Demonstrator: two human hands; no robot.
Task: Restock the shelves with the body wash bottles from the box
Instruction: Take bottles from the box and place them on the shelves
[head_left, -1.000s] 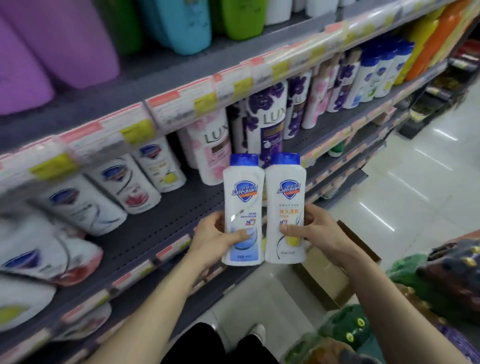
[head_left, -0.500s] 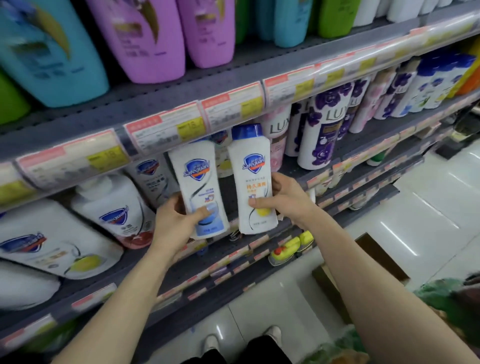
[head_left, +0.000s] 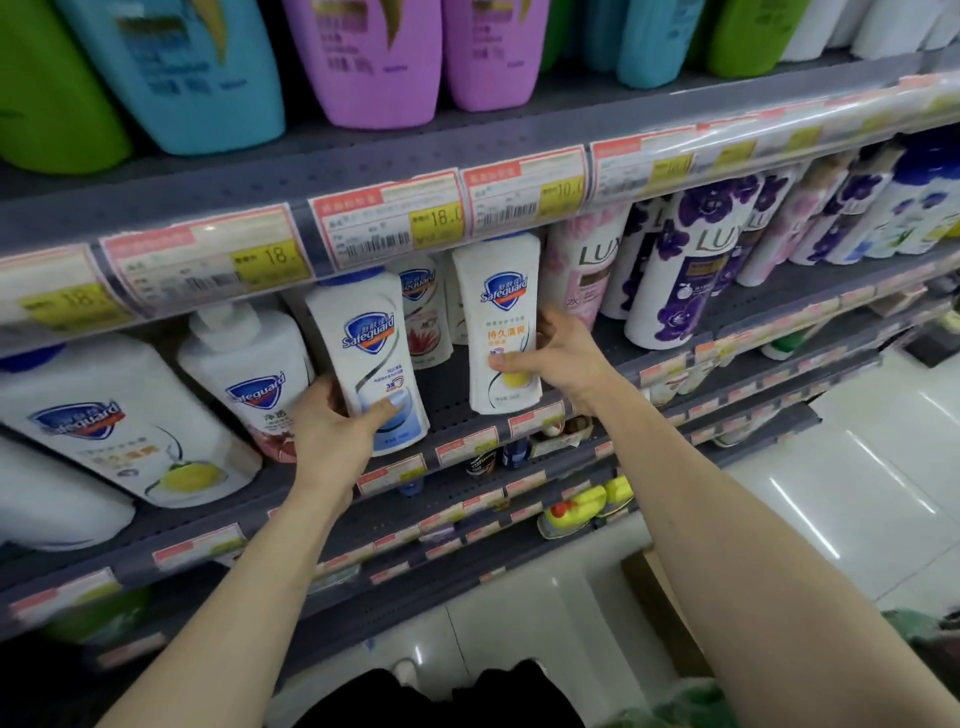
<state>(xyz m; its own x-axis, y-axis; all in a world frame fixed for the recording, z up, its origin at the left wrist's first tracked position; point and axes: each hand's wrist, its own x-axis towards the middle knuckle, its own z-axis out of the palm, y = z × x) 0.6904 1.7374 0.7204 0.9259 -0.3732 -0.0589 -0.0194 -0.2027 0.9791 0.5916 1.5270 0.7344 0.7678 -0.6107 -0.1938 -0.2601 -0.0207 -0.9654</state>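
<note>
Our left hand (head_left: 332, 436) wraps thumb and fingers around the lower body of a blue-labelled Safeguard bottle (head_left: 371, 358); our right hand (head_left: 563, 356) grips a yellow-labelled Safeguard bottle (head_left: 501, 322) the same way. Both bottles are white with a blue shield logo. They stand long axis upright with caps up, leaning slightly left, at the front of the grey shelf (head_left: 447, 415), between the pump bottle (head_left: 244, 364) and the pink Lux bottle (head_left: 587, 265).

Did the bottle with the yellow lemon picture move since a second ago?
Yes. The lemon bottle in the right hand went from out in the aisle up to the shelf, its cap now under the price tags.
</note>
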